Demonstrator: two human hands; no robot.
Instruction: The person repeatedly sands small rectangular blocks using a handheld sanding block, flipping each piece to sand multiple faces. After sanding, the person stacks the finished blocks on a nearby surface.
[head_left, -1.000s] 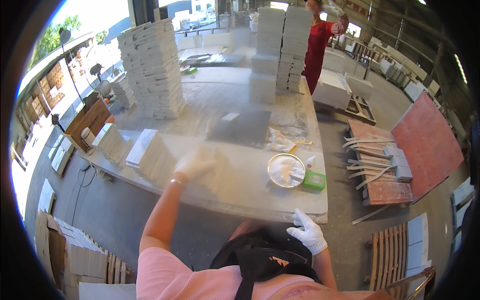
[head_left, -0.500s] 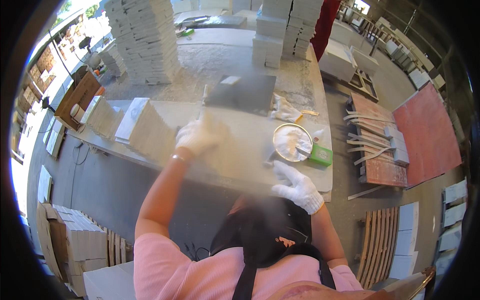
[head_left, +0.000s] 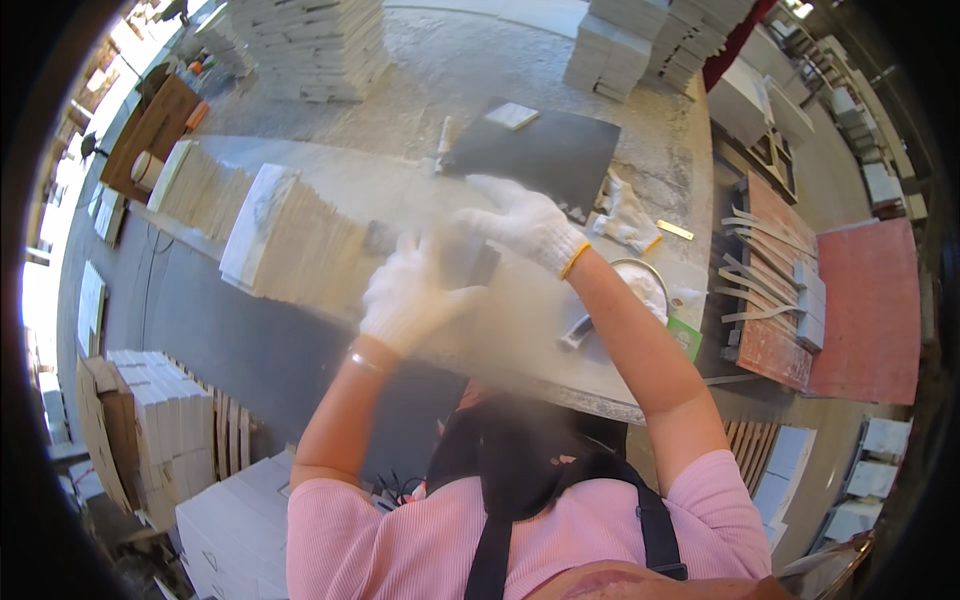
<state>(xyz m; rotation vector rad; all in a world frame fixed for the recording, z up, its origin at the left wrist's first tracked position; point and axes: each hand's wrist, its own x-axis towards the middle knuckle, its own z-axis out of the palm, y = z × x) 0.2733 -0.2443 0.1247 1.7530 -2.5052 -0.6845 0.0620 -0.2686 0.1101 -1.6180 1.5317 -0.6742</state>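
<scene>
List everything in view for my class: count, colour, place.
Table: one, greyish, centre.
Upright tile rows: two, whitish, table's left.
Tall tile stacks: at least three, whitish, table's far side.
Dark sheet: one, blackish, table centre.
Small tile: one, white, on that sheet.
Loose glove: one, white, right of the sheet.
Flat strip: one, yellow, beside that glove.
Powder bowl: one, white contents, table's right, partly hidden.
Box: one, green, beside the bowl.
Red sheet: one, red, far right.
Straps: several, whitish, left of the red sheet.
White blocks: several, white, lower left.
Left hand: one, white-gloved, near the tile rows.
Right hand: one, white-gloved, near the dark sheet.
Forearms: two, bare, lower centre.
Shirt: one, pink, bottom.
</scene>
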